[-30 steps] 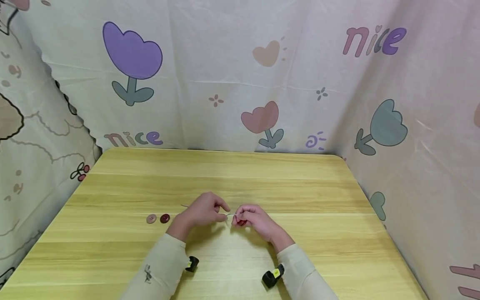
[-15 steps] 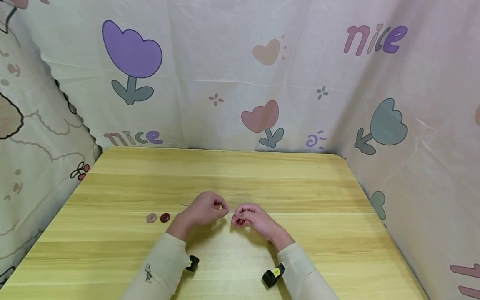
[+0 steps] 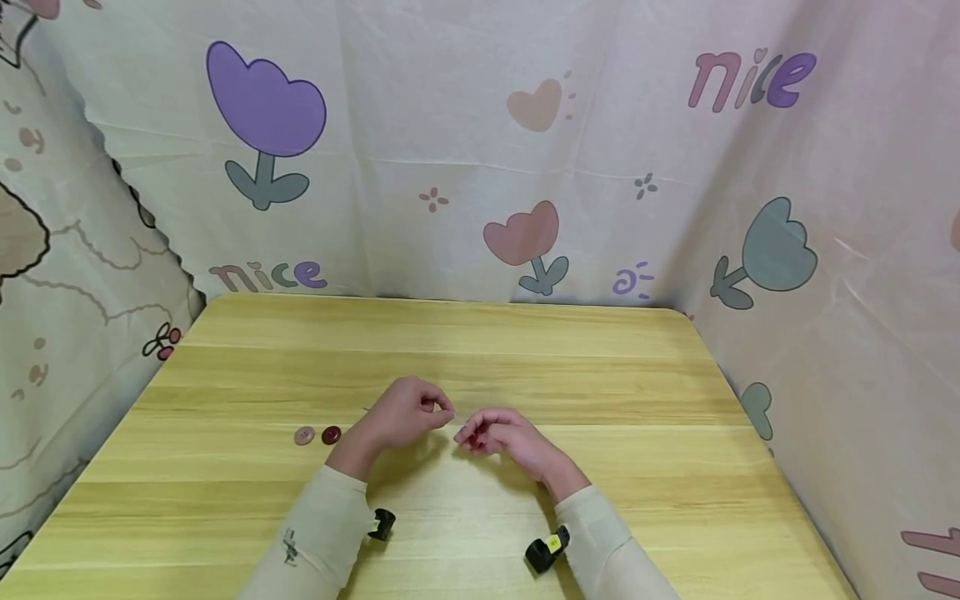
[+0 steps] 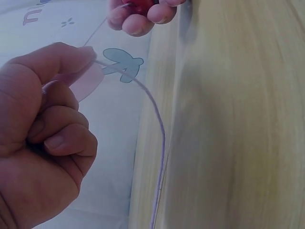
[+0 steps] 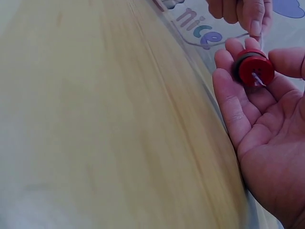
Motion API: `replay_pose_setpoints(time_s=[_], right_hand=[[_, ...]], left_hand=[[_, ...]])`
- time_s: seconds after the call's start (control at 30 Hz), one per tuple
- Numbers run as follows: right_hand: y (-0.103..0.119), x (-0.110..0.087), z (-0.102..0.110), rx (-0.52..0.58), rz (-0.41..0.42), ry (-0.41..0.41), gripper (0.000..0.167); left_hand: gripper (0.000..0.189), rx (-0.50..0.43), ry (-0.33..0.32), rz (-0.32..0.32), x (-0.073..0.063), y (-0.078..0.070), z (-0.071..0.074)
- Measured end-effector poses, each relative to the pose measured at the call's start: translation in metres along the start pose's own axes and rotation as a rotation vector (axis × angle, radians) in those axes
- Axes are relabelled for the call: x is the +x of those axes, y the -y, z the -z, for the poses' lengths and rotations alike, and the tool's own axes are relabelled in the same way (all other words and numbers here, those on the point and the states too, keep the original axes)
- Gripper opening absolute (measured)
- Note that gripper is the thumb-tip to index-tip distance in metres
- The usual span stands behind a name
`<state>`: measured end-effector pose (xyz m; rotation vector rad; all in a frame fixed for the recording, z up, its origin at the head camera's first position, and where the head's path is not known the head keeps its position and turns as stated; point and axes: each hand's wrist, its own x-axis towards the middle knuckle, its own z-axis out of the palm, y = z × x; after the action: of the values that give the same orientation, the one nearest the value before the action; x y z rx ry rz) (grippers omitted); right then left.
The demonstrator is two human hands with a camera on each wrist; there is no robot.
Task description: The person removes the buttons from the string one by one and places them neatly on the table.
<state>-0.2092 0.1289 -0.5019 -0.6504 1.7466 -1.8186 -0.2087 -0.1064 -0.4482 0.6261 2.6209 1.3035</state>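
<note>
My left hand (image 3: 405, 412) pinches a thin pale cord (image 4: 159, 119) between thumb and index finger. From that pinch one stretch of cord runs to my right hand, and the loose length curves down past the left fingers in the left wrist view. My right hand (image 3: 510, 437), palm up, holds a small stack of buttons, a red button (image 5: 257, 71) at the front and a dark one behind. The cord's end pokes out of the red button's holes. My right thumb touches the stack's edge, and the fingers are bent beneath it.
A pale pink button (image 3: 303, 436) and a dark red button (image 3: 331, 435) lie on the wooden table (image 3: 600, 375), left of my left hand. Patterned cloth (image 3: 420, 125) hangs behind the table and along both sides. Black cameras hang at both wrists.
My left fingers have closed on the cord near the buttons, then moved slightly left and up, away from the right hand. My right fingers have loosened and spread a little around the buttons.
</note>
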Motion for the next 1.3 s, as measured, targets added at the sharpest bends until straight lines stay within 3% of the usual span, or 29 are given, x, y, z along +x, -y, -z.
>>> replay_pose_setpoints(time_s=[0.27,0.5,0.77,1.3], right_hand=[[-0.0035,-0.0004,0.0027,-0.035,-0.007,0.021,0.036],[-0.0047,0.0004,0.0036,-0.067,0.026,0.02,0.024],[-0.0029,0.001,0.0022,-0.009,-0.019,-0.071,0.018],[-0.0029,0.0021,0.0008,-0.116,-0.039,-0.117,0.003]], left_hand=[[0.007,-0.024,0.0,-0.006,-0.002,-0.0007,-0.0018],[0.008,-0.033,-0.004,-0.011,-0.0024,-0.0009,-0.0032],[0.008,-0.041,-0.021,-0.018,-0.0021,-0.002,-0.0009],[0.008,-0.072,-0.033,0.017,-0.0031,-0.0023,-0.0006]])
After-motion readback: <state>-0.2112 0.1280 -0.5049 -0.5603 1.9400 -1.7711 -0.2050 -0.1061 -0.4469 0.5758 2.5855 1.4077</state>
